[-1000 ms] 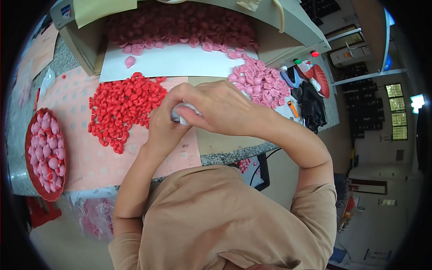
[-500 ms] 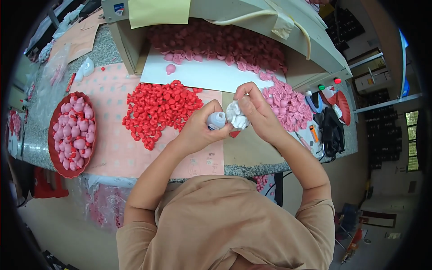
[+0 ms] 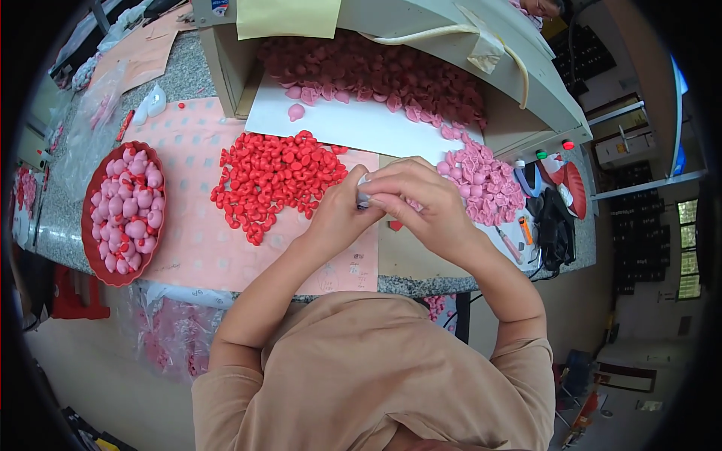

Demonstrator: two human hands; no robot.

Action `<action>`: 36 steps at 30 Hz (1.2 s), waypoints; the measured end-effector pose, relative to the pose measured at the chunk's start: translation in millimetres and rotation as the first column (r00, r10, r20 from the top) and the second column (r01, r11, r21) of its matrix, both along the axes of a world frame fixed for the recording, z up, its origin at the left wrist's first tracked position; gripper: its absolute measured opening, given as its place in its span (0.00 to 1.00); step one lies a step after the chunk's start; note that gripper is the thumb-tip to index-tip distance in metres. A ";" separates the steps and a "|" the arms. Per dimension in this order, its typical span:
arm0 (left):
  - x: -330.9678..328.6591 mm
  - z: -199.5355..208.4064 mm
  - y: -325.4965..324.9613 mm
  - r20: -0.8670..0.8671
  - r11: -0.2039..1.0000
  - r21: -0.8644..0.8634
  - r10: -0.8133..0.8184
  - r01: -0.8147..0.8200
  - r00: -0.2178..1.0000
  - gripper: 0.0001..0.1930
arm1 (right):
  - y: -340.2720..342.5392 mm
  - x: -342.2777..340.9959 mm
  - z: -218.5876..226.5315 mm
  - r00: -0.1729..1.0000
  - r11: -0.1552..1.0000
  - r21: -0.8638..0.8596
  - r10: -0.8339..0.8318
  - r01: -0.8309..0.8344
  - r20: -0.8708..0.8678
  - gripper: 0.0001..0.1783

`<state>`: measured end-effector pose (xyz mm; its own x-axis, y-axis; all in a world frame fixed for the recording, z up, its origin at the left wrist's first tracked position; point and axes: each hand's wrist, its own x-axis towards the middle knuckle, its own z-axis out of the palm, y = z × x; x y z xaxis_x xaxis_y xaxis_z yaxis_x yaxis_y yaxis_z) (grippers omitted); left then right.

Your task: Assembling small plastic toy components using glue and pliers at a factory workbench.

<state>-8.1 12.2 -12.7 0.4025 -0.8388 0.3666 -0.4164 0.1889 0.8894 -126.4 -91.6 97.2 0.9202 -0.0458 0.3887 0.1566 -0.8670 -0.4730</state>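
Observation:
Above the front part of the table, my hands meet. My left hand [image 3: 342, 209] is closed around a small pale bottle [image 3: 363, 198], mostly covered by fingers. My right hand [image 3: 423, 197] has its fingers drawn together over the bottle's top; whatever they pinch is hidden. The white crumpled wad from before is out of sight. Left of my hands lies a heap of glossy red pieces [image 3: 274, 188]. To their right is a pile of pink, petal-like pieces [image 3: 481, 184]. A small red piece [image 3: 395, 225] shows just below my right hand.
A red scalloped tray [image 3: 87, 225] of pink-and-red pieces stands at the left. Behind my hands, an open-fronted grey box [image 3: 519, 101] holds many pink pieces. An orange cutter [image 3: 525, 231] and a black bag-like bundle [image 3: 555, 233] lie at right; white bottles [image 3: 154, 101] lie back left.
My right hand has come left and down over the bottle's top. The white wad, visible between my hands before, is now hidden. The whole view has shifted slightly.

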 end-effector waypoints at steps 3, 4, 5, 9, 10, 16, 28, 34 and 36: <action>-1.4 2.8 0.2 -0.090 1.000 -0.004 0.024 -0.025 0.996 0.22 | 10.3 0.7 14.3 0.971 0.917 0.331 -0.179 0.223 -0.158 0.17; -0.3 5.5 0.4 -0.066 1.000 0.021 0.003 -0.002 0.998 0.21 | 7.4 -0.2 14.2 0.971 0.917 0.331 -0.178 0.223 -0.162 0.17; 0.3 7.0 0.2 -0.043 0.999 0.046 -0.019 0.021 0.999 0.21 | 1.9 -2.4 14.7 0.975 0.970 0.159 -0.161 0.186 -0.154 0.18; -1.4 6.5 1.9 0.003 0.999 0.044 -0.005 0.005 1.000 0.21 | 11.9 -1.0 26.5 0.933 0.977 -0.090 -0.213 0.196 -0.288 0.17; -2.5 5.9 1.1 -0.003 1.000 0.005 -0.009 0.009 1.000 0.20 | 12.7 0.1 26.7 0.933 0.977 -0.088 -0.212 0.195 -0.290 0.17; -7.7 3.6 1.5 0.006 0.999 0.040 0.019 -0.019 1.000 0.20 | 6.5 7.1 29.9 0.853 0.955 0.135 -0.166 0.264 -0.495 0.15; -3.4 -1.9 2.7 -0.018 0.999 -0.028 -0.043 0.043 0.999 0.20 | -0.8 6.6 24.9 0.915 0.995 0.094 0.002 0.039 -0.404 0.14; 1.4 4.1 7.2 -0.196 0.967 -0.009 -0.251 0.255 0.948 0.17 | -11.3 3.5 33.0 0.893 0.973 0.068 0.228 -0.219 -0.387 0.13; 4.4 4.2 8.3 -0.258 0.950 0.016 -0.297 0.312 0.919 0.16 | -15.0 1.1 32.0 0.893 0.952 -0.057 0.259 -0.300 -0.369 0.14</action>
<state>-3.7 20.5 -8.5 0.1964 -0.9516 0.2363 -0.1098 0.2181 0.9697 -125.3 -106.5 129.2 0.9659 0.2578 0.0235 0.2408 -0.8616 -0.4467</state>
